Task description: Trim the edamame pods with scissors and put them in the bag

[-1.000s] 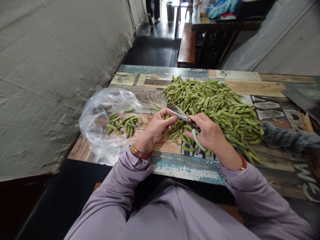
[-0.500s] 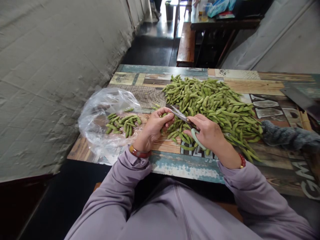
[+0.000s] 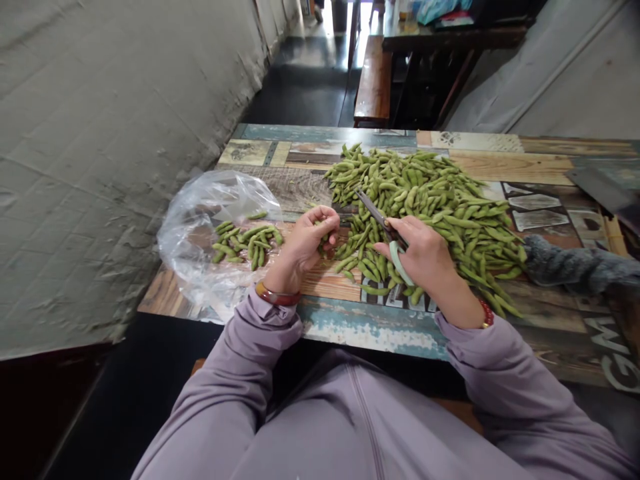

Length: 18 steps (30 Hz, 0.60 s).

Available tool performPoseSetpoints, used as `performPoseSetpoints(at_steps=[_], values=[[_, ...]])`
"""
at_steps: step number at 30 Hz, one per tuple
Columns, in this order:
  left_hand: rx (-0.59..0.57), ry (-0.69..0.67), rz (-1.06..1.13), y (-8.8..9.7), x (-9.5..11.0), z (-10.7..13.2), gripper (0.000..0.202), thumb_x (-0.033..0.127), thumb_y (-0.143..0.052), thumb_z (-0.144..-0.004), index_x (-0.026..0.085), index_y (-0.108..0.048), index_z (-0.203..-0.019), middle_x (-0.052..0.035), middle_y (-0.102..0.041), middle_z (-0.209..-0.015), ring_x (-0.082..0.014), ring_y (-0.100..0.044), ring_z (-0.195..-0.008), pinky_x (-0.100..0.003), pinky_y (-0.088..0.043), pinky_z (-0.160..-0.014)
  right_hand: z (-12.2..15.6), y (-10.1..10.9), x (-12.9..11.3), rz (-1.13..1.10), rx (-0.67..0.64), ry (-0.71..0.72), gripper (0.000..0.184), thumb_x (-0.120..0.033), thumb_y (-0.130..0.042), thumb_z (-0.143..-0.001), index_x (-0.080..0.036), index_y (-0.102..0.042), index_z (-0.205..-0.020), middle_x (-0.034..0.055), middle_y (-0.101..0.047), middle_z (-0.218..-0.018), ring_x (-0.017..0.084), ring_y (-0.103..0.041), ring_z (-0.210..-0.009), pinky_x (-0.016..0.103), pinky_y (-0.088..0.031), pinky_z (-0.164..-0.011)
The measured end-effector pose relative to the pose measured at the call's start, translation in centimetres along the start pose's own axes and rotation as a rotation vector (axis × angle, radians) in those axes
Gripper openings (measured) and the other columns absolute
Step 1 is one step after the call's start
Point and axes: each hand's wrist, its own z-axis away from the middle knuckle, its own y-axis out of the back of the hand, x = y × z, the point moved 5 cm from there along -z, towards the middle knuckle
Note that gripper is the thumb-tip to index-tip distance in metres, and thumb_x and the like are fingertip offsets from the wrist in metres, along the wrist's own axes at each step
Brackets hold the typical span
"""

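Note:
My right hand [image 3: 425,252] grips a pair of scissors [image 3: 373,208] with pale green handles, blades pointing up and left over a large heap of green soybean pods [image 3: 420,187]. To its left, my left hand [image 3: 311,241] is closed around soybean pods, which show only partly between the curled fingers. The scissor tips are apart from the left hand. Beside my left wrist, a clear plastic bag [image 3: 187,233] lies spread on the table with a small group of pods [image 3: 257,243] on it.
The patterned wood-plank table [image 3: 345,327] holds a grey fuzzy roll [image 3: 575,263] and a flat dark blade-like object [image 3: 603,193] at the right. A pale wall [image 3: 125,133] runs along the left. Beyond stand a wooden bench [image 3: 374,80] and another table [image 3: 450,40].
The scissors have moved right and away from my left hand, their tips now over the heap. My left hand has shifted slightly left, its fingers still curled.

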Motion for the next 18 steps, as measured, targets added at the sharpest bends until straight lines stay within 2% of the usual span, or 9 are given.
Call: performPoseSetpoints(at_steps=[3,6,9,12,18], values=[[-0.012,-0.119,-0.273,-0.4,-0.2,-0.1,0.02,0.034,-0.074,-0.076,0.016,-0.068,-0.083,0.0028,-0.057,-0.061,-0.0075,-0.046,-0.049,-0.02,-0.034,-0.047,0.0,-0.1,-0.1,-0.004,-0.014,0.007,0.036,-0.04,-0.066,-0.09,-0.02,-0.064,-0.12,0.0134,-0.069,-0.106,0.03,-0.068,-0.099,0.039,-0.055,-0.078],[-0.023,-0.32,-0.619,-1.0,-0.1,-0.2,0.015,0.032,-0.071,-0.078,0.016,-0.073,-0.081,-0.0038,-0.07,-0.076,-0.0152,-0.06,-0.069,-0.026,-0.045,-0.065,0.0,0.0,-0.3,-0.004,-0.017,0.008,0.036,-0.039,-0.066,-0.09,-0.02,-0.064,-0.12,0.0131,-0.069,-0.106,0.03,-0.068,-0.099,0.039,-0.055,-0.078],[-0.046,-0.444,-0.887,-1.5,-0.4,-0.3,0.013,0.03,-0.071,-0.078,0.018,-0.075,-0.082,-0.0078,-0.074,-0.086,-0.021,-0.064,-0.083,-0.031,-0.046,-0.079,0.1,0.2,-0.4,-0.006,-0.002,0.008,0.034,-0.039,-0.065,-0.09,-0.023,-0.064,-0.119,0.0114,-0.069,-0.106,0.029,-0.068,-0.098,0.039,-0.054,-0.077],[-0.056,-0.465,-1.029,-1.3,-0.6,-0.5,0.009,0.024,-0.068,-0.079,0.018,-0.075,-0.081,-0.0091,-0.074,-0.085,-0.0216,-0.064,-0.082,-0.032,-0.046,-0.08,0.1,0.3,-0.6,-0.019,0.024,0.019,0.032,-0.039,-0.064,-0.09,-0.022,-0.064,-0.118,0.0104,-0.07,-0.104,0.028,-0.068,-0.094,0.038,-0.054,-0.076],[-0.019,-0.418,-1.088,0.3,0.6,-0.4,0.01,0.019,-0.062,-0.079,0.017,-0.072,-0.077,-0.0047,-0.07,-0.076,-0.0183,-0.06,-0.073,-0.029,-0.043,-0.074,0.0,0.6,-0.8,-0.019,0.04,0.017,0.028,-0.036,-0.065,-0.091,-0.022,-0.065,-0.115,0.0099,-0.07,-0.1,0.027,-0.068,-0.092,0.037,-0.054,-0.075]])
